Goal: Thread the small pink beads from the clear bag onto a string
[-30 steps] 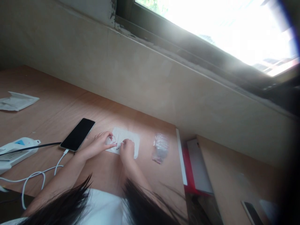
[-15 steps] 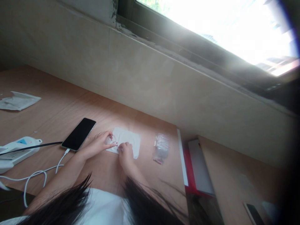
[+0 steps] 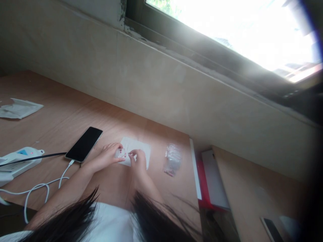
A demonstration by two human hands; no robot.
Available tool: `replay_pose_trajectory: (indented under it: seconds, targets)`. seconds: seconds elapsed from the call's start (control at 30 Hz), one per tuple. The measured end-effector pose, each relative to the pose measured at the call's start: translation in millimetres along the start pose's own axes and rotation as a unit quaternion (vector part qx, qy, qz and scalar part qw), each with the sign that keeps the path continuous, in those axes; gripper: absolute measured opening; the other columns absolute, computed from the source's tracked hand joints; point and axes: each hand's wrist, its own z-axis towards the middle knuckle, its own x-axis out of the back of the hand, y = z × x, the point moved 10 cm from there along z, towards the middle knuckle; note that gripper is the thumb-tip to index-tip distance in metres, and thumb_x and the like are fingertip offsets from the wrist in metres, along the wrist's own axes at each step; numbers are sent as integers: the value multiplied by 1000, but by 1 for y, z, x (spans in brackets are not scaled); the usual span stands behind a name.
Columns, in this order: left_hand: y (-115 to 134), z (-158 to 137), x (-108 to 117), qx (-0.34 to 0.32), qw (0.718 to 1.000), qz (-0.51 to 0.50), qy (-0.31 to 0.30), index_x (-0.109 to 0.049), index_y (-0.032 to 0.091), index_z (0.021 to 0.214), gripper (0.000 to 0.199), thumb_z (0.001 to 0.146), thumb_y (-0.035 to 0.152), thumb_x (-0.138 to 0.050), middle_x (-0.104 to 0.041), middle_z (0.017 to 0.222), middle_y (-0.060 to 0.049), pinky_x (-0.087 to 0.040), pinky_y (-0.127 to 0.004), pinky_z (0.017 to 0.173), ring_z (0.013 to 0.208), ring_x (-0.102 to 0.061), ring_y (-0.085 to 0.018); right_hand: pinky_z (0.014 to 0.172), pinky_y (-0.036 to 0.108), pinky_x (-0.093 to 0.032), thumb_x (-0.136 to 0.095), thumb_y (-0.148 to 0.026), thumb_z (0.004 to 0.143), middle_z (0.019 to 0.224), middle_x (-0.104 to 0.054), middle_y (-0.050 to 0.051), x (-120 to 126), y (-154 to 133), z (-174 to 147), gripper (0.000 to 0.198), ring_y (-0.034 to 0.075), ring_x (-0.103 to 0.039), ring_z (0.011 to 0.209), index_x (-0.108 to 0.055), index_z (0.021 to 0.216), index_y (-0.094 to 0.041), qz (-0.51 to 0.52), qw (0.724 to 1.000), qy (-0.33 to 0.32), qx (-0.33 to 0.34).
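Over a white sheet on the wooden table, my left hand is closed round a small clear round piece with reddish spots on it. Its thumb and fingers grip the piece by the rim. Just to the right, my right hand has its thumb and index finger pinched together close to the piece's edge. Whatever sits between those fingertips is too small to name. Part of the sheet is hidden under both hands.
A black phone with a white cable lies left of my hands. Farther left are a white power strip and a folded white paper. Clear plastic packets lie to the right, before the gap between tables.
My right hand has lifted a little and turned, its fingertips now pinched near the clear piece. My left hand has tilted the piece and shifted slightly right.
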Motion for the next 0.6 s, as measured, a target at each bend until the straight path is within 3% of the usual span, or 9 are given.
replay_pose_trajectory:
  seconds: [0.13,0.27,0.37,0.6]
  targets:
    - [-2,2,1,-3,1000,6,21,-48,18,91,35,68,42,-55,-54,95,-5,-34,-31,80,93,-48,-21,73,26,-34,-53,-16,73,79,-54,2,-5,-18,6,9,14,-46,80,-55,81,-16,46,998,-15,28]
    - [-4,4,6,-12,999,26,32,-48,18,91,38,67,46,-56,-54,96,-4,-33,-32,82,94,-48,-21,71,27,-34,-52,-13,71,81,-52,6,-14,6,4,8,16,-44,80,-53,79,-13,-25,999,9,-27]
    - [-5,3,11,-9,999,35,36,-48,19,91,38,67,46,-56,-55,95,-3,-32,-33,82,93,-48,-21,66,27,-33,-51,-13,71,79,-50,7,-30,23,2,3,18,-42,77,-53,73,-13,-92,994,-20,-51]
    - [-5,2,10,-13,999,22,40,-48,18,91,36,67,44,-56,-56,93,-3,-33,-32,81,92,-49,-21,63,26,-32,-47,-12,73,75,-49,7,-42,31,3,8,17,-41,72,-53,68,-13,-126,990,-31,-48]
